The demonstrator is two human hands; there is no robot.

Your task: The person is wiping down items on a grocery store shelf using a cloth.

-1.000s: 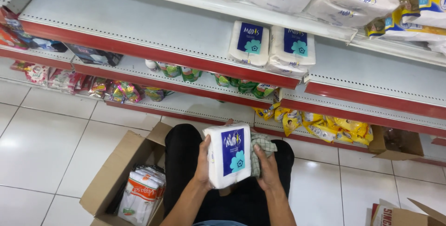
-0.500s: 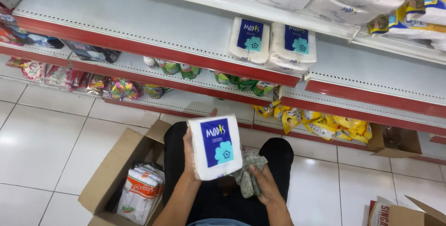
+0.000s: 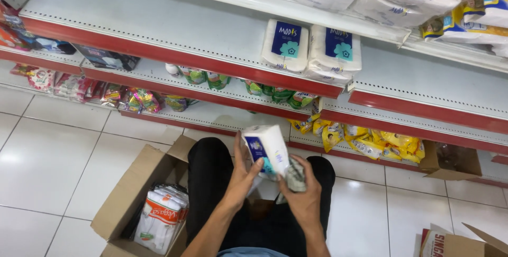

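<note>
In the head view, a white soft plastic pack with a blue label (image 3: 267,150) is held tilted above the lap, below the grey metal shelf with a red edge (image 3: 159,29); the left hand (image 3: 242,179) is closed around its lower left side, thumb on the label; the right hand (image 3: 302,193) is curled on a crumpled grey-green cloth (image 3: 296,173) pressed against the pack's right side; two matching white packs (image 3: 312,48) are seen standing on the shelf; an open brown cardboard box (image 3: 143,193) holding white-and-orange packs (image 3: 161,222) lies on the white tiled floor (image 3: 47,167) just left of the legs.

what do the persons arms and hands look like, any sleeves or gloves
Both forearms are bare, with no sleeves in view. The left hand and right hand wear no gloves, and no watch or rings can be made out.
</note>
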